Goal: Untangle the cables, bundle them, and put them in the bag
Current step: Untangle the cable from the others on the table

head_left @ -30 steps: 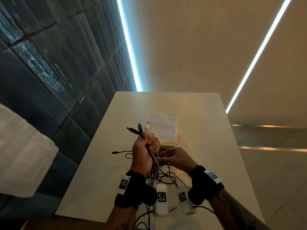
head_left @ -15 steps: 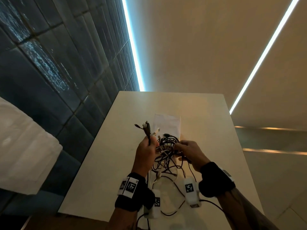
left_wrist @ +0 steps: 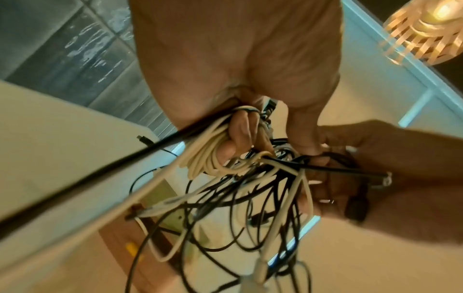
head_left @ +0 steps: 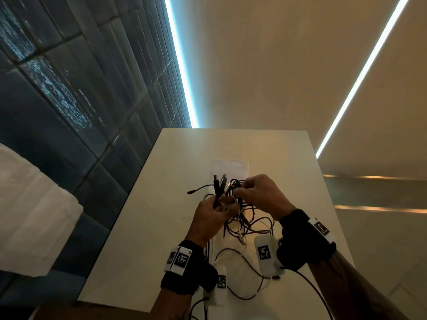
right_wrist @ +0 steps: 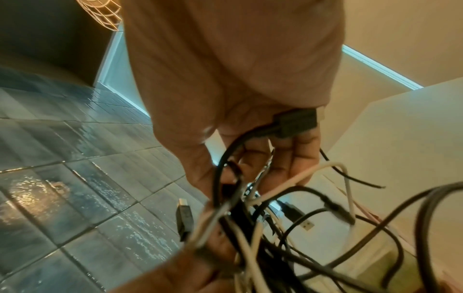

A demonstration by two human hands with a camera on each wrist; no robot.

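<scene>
my left fingers (left_wrist: 240, 128) curl round a gathered set of cables (head_left: 240, 218); a cream coil loops over one finger in the left wrist view, and several plug ends (head_left: 220, 182) stick up above the left hand (head_left: 209, 218). my right fingers (right_wrist: 288, 156) curl round a black plug (right_wrist: 295, 123) and pinch black strands at the top of the tangle. the right hand (head_left: 258, 195) sits just beside the left, both raised above the bench (head_left: 147, 239).

the cables are a mix of black and white leads. most of the tangle hangs between the two hands and droops in loops toward the bench. one thin black lead (head_left: 196, 190) sticks out to the left of the bundle. i cannot tell which strands are knotted.

the bag (head_left: 231, 168), pale and flat, lies on the bench just beyond the hands, partly hidden by them.

each wrist carries a black band with white marker tags (head_left: 182, 259). a dark tiled wall (head_left: 69, 88) runs along the left of the bench.
</scene>
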